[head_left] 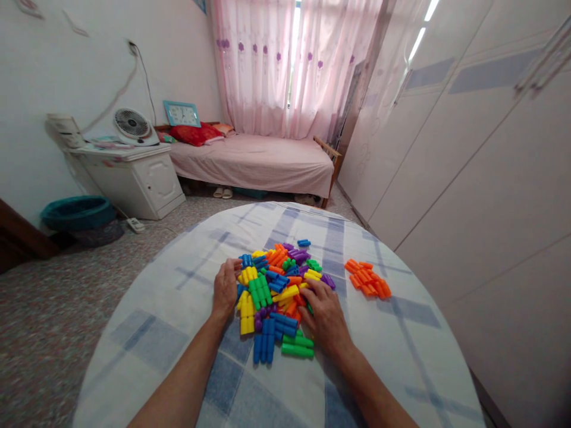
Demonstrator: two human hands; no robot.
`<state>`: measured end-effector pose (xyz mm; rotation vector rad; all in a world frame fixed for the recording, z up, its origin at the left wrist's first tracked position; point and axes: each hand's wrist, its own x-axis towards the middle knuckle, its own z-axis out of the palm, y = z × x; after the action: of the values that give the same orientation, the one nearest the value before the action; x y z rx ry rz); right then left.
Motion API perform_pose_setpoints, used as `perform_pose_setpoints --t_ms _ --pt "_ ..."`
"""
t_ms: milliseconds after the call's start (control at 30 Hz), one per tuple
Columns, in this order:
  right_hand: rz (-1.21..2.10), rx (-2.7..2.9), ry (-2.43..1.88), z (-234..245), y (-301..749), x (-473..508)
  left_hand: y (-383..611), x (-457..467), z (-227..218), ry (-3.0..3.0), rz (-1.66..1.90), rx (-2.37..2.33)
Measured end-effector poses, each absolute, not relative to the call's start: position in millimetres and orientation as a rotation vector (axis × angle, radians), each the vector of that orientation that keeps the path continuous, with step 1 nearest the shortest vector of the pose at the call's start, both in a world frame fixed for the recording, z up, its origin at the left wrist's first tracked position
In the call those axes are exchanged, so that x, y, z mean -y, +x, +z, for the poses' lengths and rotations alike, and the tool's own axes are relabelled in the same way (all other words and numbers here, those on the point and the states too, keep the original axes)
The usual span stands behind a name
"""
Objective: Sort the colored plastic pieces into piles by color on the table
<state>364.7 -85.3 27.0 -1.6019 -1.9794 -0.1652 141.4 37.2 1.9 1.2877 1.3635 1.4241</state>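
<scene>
A mixed pile of plastic bullet-shaped building blocks lies in front of me, in blue, yellow, green, orange and purple. My left hand rests at the pile's left edge, its fingers loosely curved beside a yellow block and a blue block. Over the right side of the pile, my right hand has its fingers apart, close to a yellow block and some orange ones; its fingertips partly cover the blocks. Green blocks and a blue block lie at the near edge.
A separate group of orange blocks lies to the right on the round table with its checked cloth. Beyond the table are a bed, a white cabinet with a fan, a bin and a wardrobe.
</scene>
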Motion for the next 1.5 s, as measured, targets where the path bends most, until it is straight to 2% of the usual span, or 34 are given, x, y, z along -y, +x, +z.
perform_pose_setpoints --t_ms 233,567,833,1033,1333,1500 --pt "-0.177 1.896 -1.565 29.8 367.3 86.3 141.3 -37.3 1.8 1.29 1.426 -1.366" --pt "0.089 1.48 -1.567 34.2 401.5 86.7 139.9 -37.8 -0.1 1.286 1.414 -1.367" --pt "-0.27 0.951 -1.839 26.0 497.2 91.1 139.9 -36.9 0.7 1.274 1.396 -1.358" --pt "-0.392 0.998 -2.044 9.4 516.8 91.5 138.6 -37.3 -0.6 1.285 1.401 -1.36" --pt "-0.444 1.181 -1.936 20.8 496.9 91.6 140.0 -38.2 -1.6 1.277 1.419 -1.348" --pt "-0.094 1.642 -1.561 37.1 433.0 91.3 141.0 -37.0 1.8 1.287 1.418 -1.364"
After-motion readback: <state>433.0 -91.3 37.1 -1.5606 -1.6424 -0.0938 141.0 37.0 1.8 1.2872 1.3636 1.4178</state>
